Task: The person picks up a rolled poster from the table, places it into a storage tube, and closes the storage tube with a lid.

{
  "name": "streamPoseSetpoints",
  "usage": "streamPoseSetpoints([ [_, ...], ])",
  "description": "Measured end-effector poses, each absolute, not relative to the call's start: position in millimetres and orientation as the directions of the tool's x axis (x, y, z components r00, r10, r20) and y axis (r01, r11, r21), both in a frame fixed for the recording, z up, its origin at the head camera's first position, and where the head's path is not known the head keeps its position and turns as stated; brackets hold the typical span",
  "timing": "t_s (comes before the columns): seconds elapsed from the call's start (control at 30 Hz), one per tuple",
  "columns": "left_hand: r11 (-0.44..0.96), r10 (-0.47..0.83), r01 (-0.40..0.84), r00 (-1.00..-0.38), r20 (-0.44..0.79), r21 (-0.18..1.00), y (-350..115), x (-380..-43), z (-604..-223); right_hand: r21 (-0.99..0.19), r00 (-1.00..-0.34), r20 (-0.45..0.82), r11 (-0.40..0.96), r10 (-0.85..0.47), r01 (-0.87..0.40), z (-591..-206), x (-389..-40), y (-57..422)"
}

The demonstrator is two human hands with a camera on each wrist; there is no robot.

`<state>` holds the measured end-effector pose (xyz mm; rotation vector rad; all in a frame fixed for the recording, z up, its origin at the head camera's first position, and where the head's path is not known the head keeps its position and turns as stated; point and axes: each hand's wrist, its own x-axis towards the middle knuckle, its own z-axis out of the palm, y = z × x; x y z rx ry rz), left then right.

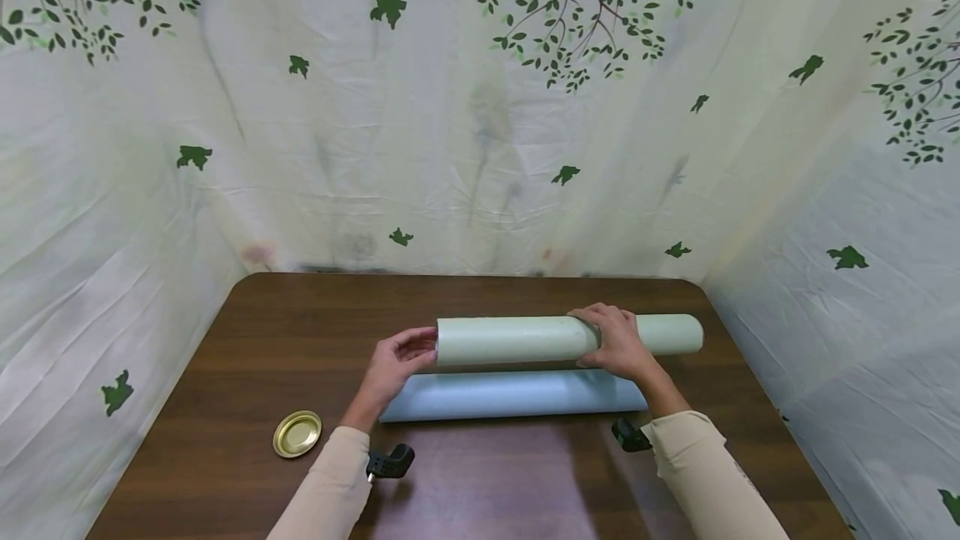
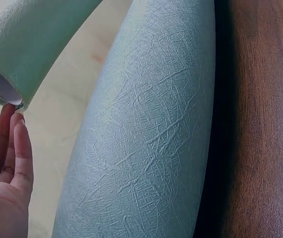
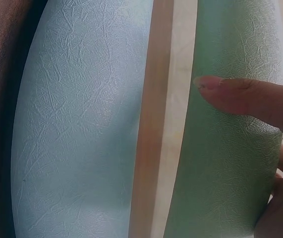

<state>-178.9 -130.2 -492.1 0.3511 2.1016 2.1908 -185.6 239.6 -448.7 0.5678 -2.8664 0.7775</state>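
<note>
In the head view a long pale green tube (image 1: pixel 510 340), covered in textured paper, is held raised and nearly level over the table. My right hand (image 1: pixel 618 344) grips it right of its middle; in the right wrist view the thumb (image 3: pixel 230 91) lies along its side. My left hand (image 1: pixel 397 361) is at the tube's left end. In the left wrist view its fairly straight fingers (image 2: pixel 22 153) touch the open rim, and a white inside (image 2: pixel 2 87) shows. Just below, a light blue tube (image 1: pixel 517 396) of like texture lies across the table.
On the brown wooden table (image 1: pixel 300 332) a round gold metal lid (image 1: pixel 297 434) lies left of my left forearm. A white curtain (image 1: pixel 337 173) with green leaf prints hangs behind the table and along both sides. Black wrist cameras (image 1: pixel 392 462) sit close above the tabletop.
</note>
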Motion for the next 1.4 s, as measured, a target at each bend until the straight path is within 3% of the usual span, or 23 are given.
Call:
streamPoseSetpoints([
  [0.4,0.062,0.179,0.093,-0.98,0.081,0.994,-128.8,-179.0,-492.5,-0.462,-0.929,0.192,0.806,-0.316,-0.369,-447.2,-186.4,237.3],
  [1.1,0.12,0.178,0.096,-0.981,0.074,0.988,-128.4,-179.1,-493.8,-0.474,-0.936,0.18,0.808,-0.301,-0.351,-448.5,-185.2,237.1],
  [1.4,0.144,0.18,0.133,-0.978,0.106,0.981,-154.3,-176.8,-487.3,-0.466,-0.935,0.177,0.811,-0.307,-0.355,-445.3,-184.3,241.4],
])
